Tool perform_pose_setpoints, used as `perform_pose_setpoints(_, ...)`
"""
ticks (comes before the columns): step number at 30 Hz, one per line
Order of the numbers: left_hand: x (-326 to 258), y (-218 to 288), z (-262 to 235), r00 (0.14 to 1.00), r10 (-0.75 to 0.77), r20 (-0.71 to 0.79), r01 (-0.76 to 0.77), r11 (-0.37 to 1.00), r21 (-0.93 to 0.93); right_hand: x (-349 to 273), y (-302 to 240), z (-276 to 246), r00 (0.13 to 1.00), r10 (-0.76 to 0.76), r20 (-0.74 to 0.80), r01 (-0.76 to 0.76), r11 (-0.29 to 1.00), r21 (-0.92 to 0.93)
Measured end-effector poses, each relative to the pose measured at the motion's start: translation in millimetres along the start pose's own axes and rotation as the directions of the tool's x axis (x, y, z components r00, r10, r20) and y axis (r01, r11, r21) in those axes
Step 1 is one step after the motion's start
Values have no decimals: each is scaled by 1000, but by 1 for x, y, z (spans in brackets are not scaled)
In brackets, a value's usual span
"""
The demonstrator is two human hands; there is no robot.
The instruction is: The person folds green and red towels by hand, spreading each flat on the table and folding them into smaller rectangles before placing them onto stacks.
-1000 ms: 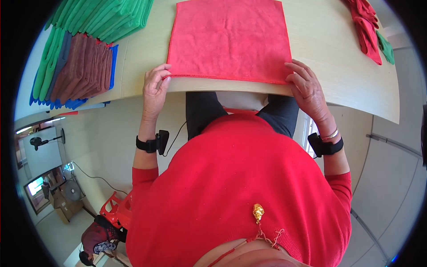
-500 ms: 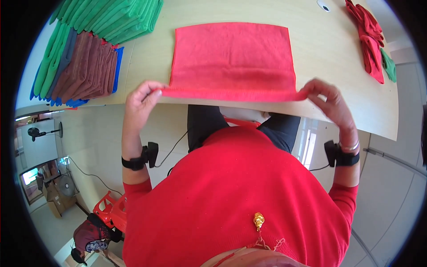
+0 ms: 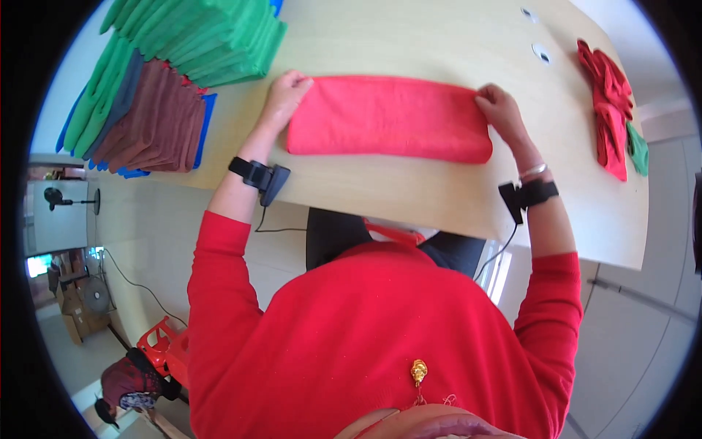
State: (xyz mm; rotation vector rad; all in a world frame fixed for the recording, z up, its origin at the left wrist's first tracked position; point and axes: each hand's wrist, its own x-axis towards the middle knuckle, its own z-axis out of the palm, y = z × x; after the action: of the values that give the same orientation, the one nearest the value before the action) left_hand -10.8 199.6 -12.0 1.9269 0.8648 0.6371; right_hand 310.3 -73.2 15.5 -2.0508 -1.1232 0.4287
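A red towel point(image 3: 391, 118) lies folded over on itself as a wide strip on the pale table. At its far left corner my left hand point(image 3: 287, 96) is closed, pinching the edge between thumb and fingers. My right hand point(image 3: 500, 110) grips the far right corner in the same way, fingers curled. The fold runs along the side of the towel nearest me, and the two far edges lie about together.
Stacks of folded green towels point(image 3: 212, 36) and brown towels point(image 3: 157, 113) stand at the left. Crumpled red cloths point(image 3: 608, 102) and a green cloth point(image 3: 638, 150) lie by the table's point(image 3: 556, 183) right edge. A person point(image 3: 131, 380) is at lower left, near red stools point(image 3: 164, 347).
Both hands have moved away from me, carrying the towel's near edge over to its far edge. The flat towel is now folded into a narrower strip.
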Motion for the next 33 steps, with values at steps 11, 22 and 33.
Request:
perform_pose_setpoints(11, -64, 3, 27, 958, 29, -286, -3, 996, 90, -106, -2, -1, 950, 302, 75, -298, 812, 502)
perform_pose_setpoints(22, -118, 19, 45, 824, 161, -543, -23, 968, 251, -108, 9, 45, 954, 67, -293, 32, 946, 322)
perform_pose_setpoints(33, -143, 29, 62, 796, 292, -531, -103, 929, 357, -158, -16, 36, 908, 9, -418, -51, 995, -89)
